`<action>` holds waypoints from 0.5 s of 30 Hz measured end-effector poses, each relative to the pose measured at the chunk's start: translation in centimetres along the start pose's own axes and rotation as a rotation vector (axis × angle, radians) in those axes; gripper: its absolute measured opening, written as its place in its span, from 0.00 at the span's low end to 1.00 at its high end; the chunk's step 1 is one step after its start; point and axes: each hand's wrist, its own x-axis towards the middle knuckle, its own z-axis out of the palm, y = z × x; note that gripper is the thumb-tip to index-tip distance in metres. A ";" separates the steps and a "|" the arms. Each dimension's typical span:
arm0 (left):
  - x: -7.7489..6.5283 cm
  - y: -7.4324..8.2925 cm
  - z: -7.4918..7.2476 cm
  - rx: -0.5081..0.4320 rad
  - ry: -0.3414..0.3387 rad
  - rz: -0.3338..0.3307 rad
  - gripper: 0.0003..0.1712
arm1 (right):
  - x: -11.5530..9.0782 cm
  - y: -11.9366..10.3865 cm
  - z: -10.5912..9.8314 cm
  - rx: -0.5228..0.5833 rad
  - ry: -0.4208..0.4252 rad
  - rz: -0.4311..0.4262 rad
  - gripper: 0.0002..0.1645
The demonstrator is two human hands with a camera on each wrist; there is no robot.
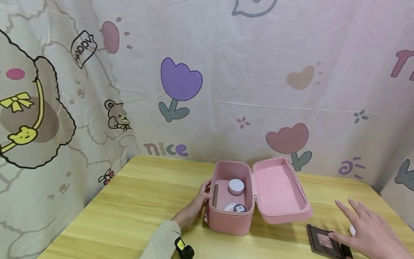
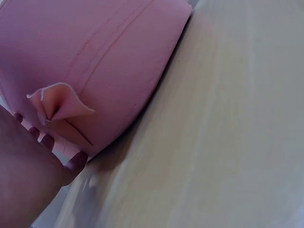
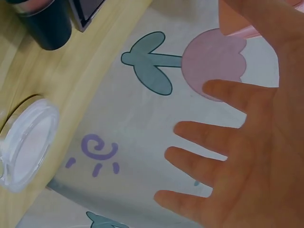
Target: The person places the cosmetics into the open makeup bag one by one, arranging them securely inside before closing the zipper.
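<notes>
A pink makeup case (image 1: 230, 223) stands on the table with its lid (image 1: 279, 187) swung open to the right. Inside it are a round white jar (image 1: 236, 187), and a small round container with a dark labelled lid (image 1: 239, 208) near the front. My left hand (image 1: 194, 207) rests against the case's left side, fingers near the rim. In the left wrist view, its fingertips (image 2: 47, 141) touch the pink wall beside a small bow (image 2: 59, 104). My right hand (image 1: 372, 230), fingers spread and holding nothing, is above a dark makeup palette (image 1: 318, 239), overlapping its right side.
By the right hand lie a dark cylinder (image 3: 45, 26) and a round white compact-like container (image 3: 31, 145). The wooden table (image 1: 123, 216) meets a printed cloth backdrop (image 1: 213, 79) at its back edge. A black wrist strap device (image 1: 184, 248) sits at the left sleeve.
</notes>
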 end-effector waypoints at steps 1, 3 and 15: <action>0.2 -0.5 -0.1 -0.009 0.006 0.003 0.41 | 0.0 0.1 0.1 -0.002 -0.011 0.001 0.58; 0.5 -1.5 -0.4 -0.006 0.013 0.012 0.42 | 0.0 0.2 0.1 0.004 -0.060 0.007 0.58; 0.3 -1.9 -0.9 -0.018 0.022 -0.020 0.44 | 0.8 0.3 1.5 0.205 -0.538 0.199 0.52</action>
